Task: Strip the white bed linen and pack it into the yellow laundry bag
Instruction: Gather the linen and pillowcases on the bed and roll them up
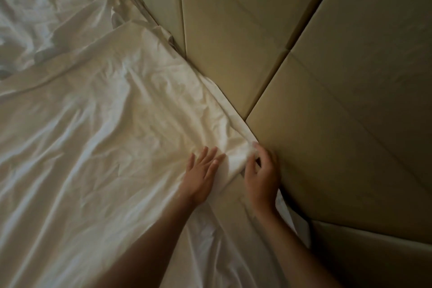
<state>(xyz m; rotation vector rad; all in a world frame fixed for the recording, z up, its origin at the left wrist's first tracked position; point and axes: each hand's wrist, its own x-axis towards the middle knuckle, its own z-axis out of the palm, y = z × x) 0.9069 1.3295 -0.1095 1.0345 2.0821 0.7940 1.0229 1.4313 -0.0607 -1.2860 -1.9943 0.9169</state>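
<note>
Fingers of the right hand (261,177) are curling round the white sheet (121,110) edge beside the padded headboard (327,77); the left hand (201,177) is pressing flat, fingers straight.

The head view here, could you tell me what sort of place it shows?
Most likely a bedroom, perhaps a hotel room: a bed under a wrinkled white sheet, a padded panelled headboard beside it, and more crumpled white linen farther off.

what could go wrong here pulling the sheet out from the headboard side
The right hand grips only a small fold of the sheet where it is tucked against the padded headboard, so it may slip free or strain the fabric. The left hand lies flat on the same sheet and could pin it down. No laundry bag is in view.
</note>
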